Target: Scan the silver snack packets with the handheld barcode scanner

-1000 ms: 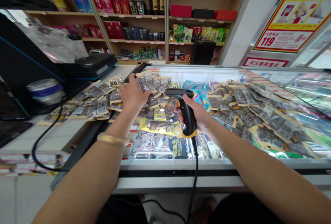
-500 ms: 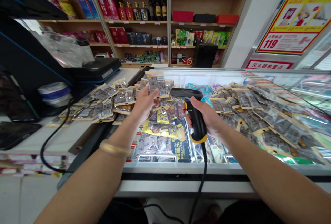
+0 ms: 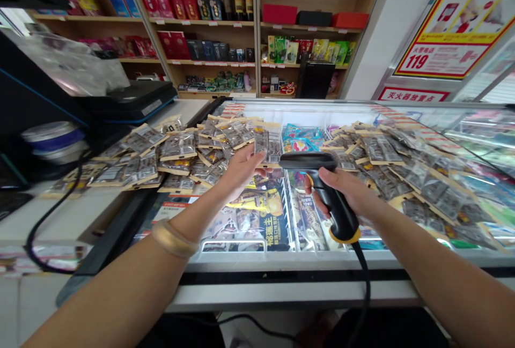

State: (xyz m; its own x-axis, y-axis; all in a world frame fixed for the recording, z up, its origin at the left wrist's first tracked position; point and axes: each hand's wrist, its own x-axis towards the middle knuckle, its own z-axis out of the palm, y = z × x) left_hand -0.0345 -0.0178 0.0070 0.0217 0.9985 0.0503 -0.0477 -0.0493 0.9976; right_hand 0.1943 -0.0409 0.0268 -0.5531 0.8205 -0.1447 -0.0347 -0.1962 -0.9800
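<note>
My left hand (image 3: 243,171) pinches a small clear snack packet (image 3: 269,147) with tan edges and dark printing, held up over the freezer glass. In my right hand (image 3: 341,187) is a black and yellow barcode scanner (image 3: 336,198), its head level and pointing left, close beside the packet's lower right. A cord hangs from the scanner's handle. Similar packets lie in a left pile (image 3: 177,147) around and behind my left hand. Another pile (image 3: 402,160) spreads to the right, beyond my right hand.
A chest freezer (image 3: 300,259) with a glass top holds bagged ice creams and wire baskets beneath the hands. To the left stand a black scale (image 3: 148,98), tape rolls (image 3: 54,141) and a looping black cable (image 3: 34,230). Stocked shelves (image 3: 257,26) line the back.
My left hand has moved the packet slightly right and down. The scanner has shifted right and down too, tilting its handle more. The whole view has shifted a little downward.
</note>
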